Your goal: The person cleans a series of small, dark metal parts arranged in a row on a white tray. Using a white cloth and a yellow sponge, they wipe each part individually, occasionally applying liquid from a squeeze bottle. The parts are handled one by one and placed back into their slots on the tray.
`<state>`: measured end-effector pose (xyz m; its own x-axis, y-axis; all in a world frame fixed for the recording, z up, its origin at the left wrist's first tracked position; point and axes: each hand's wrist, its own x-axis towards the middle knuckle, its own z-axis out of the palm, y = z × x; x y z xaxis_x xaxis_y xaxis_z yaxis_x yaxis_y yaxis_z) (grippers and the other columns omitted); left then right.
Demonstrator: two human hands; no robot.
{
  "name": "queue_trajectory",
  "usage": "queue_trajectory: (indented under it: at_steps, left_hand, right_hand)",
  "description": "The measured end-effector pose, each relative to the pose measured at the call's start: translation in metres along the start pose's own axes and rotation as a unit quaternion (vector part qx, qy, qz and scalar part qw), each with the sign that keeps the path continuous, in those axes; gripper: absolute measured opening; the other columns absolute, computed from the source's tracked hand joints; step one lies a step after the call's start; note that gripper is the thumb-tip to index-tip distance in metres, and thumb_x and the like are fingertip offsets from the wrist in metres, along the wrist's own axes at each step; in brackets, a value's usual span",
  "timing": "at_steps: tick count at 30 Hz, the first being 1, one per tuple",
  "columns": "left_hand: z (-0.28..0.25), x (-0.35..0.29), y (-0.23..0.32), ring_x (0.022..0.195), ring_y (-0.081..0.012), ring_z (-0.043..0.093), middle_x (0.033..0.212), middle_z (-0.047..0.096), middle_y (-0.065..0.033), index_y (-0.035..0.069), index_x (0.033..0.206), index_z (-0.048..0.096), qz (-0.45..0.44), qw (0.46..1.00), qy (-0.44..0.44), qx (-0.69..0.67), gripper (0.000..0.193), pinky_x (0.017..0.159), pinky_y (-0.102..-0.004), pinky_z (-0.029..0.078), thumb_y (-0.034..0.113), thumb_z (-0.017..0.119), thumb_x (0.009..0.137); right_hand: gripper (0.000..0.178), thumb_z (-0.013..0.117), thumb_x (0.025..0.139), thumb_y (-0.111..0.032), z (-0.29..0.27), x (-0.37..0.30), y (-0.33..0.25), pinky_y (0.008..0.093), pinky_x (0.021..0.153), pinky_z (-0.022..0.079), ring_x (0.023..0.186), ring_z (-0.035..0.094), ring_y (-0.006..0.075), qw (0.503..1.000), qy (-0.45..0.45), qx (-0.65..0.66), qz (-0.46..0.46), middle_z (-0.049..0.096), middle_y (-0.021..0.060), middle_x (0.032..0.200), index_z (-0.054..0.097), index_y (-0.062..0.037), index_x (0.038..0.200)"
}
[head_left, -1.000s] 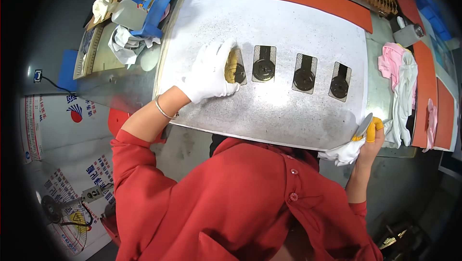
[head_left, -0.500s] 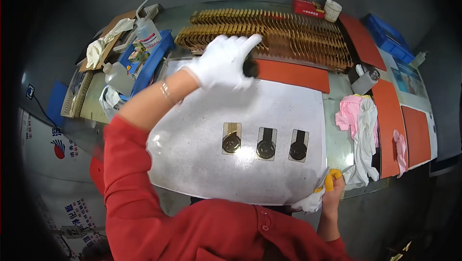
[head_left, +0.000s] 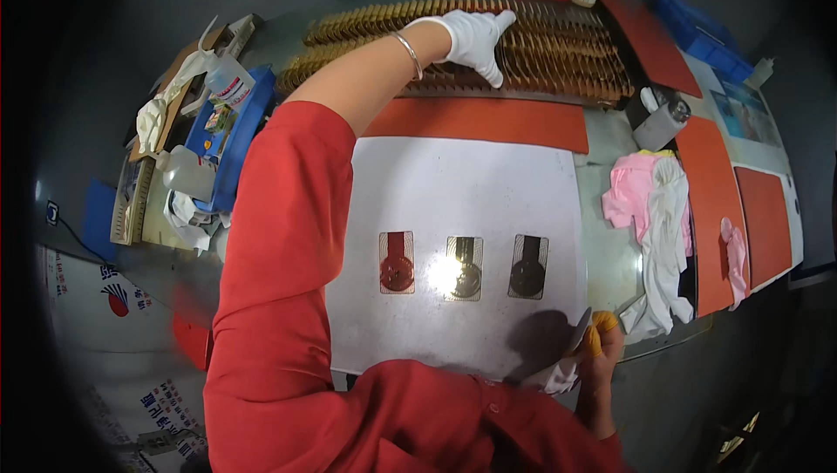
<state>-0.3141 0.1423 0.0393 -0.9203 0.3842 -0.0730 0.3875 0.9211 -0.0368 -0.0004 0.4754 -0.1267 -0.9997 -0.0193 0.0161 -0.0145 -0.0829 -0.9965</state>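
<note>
"How does the left grip (head_left: 475, 42) stand?"

"White-gloved, it reaches into the row of upright gold-toned plates (head_left: 558, 53), thumb and forefinger apart. Whether it pinches a plate, I can't tell."

"And the right grip (head_left: 602, 342)?"

"Yellow covers (head_left: 602, 325) on its fingers, it pinches a grey flat piece (head_left: 581, 331) near the front edge. White fabric (head_left: 560, 376) shows just below."

"What lies between the two?"

"Three flat patterned pieces, side by side but apart, on a white sheet (head_left: 462, 181): the left one (head_left: 397, 265) looks reddish, the middle one (head_left: 469, 271) glares, the right one (head_left: 528, 267) is dark."

"Farther out?"

"An orange strip (head_left: 497, 124) lies just before the plates. A blue tray (head_left: 235, 150) stands left on the surface (head_left: 608, 285); pink cloth (head_left: 629, 190) lies right."
</note>
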Motion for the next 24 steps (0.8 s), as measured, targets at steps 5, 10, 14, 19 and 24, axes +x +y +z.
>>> queue_trajectory:
  at_steps: [5,10,14,19,24]
  left_hand:
    - [-0.041,-0.114,0.024,0.109,-0.0292,0.051,0.125,0.048,-0.0188,0.006,0.134,0.031,0.041,0.988,0.038,-0.146,0.088,0.094,-0.0380,0.041,0.044,0.070,0.065]
    - [0.046,-0.222,0.042,0.112,-0.0335,0.048,0.123,0.048,-0.0215,0.000,0.131,0.034,0.017,0.992,0.042,-0.116,0.100,0.096,-0.0357,0.039,0.047,0.079,0.056]
    - [0.095,-0.288,0.065,0.109,-0.0343,0.047,0.117,0.048,-0.0197,0.002,0.131,0.031,-0.033,0.990,0.034,-0.136,0.099,0.090,-0.0414,0.040,0.040,0.078,0.052]
    - [0.119,-0.306,0.083,0.101,-0.0327,0.049,0.111,0.049,-0.0181,0.002,0.125,0.036,-0.057,0.978,0.131,-0.153,0.087,0.087,-0.0426,0.041,0.028,0.075,0.051]
    - [0.112,-0.302,0.097,0.098,-0.0354,0.049,0.109,0.047,-0.0197,0.001,0.121,0.040,-0.143,0.974,0.059,-0.169,0.084,0.084,-0.0454,0.041,0.034,0.074,0.052]
  right_hand:
    - [0.018,0.053,0.086,-0.010,0.006,-0.006,-0.008,0.0189,0.059,0.041,0.067,0.051,0.0058,0.999,0.008,0.014,0.043,0.056,0.0013,0.081,0.051,-0.0002,0.101]
    - [0.014,0.050,0.088,-0.009,0.009,-0.005,-0.011,0.0188,0.063,0.039,0.071,0.048,0.0052,0.999,-0.009,0.024,0.024,0.055,0.0009,0.084,0.051,0.0000,0.099]
    - [0.013,0.050,0.089,-0.009,0.010,-0.002,-0.008,0.0193,0.066,0.039,0.074,0.048,0.0051,1.000,-0.006,0.002,0.008,0.055,0.0012,0.085,0.051,0.0002,0.097]
    - [0.014,0.050,0.089,-0.010,0.016,0.001,-0.014,0.0193,0.065,0.040,0.074,0.050,0.0060,1.000,-0.013,0.000,-0.019,0.056,0.0019,0.086,0.052,0.0003,0.098]
    - [0.013,0.051,0.089,-0.010,0.017,0.000,-0.015,0.0199,0.067,0.039,0.073,0.047,0.0065,0.998,0.014,-0.045,-0.034,0.052,0.0006,0.082,0.053,0.0000,0.096]
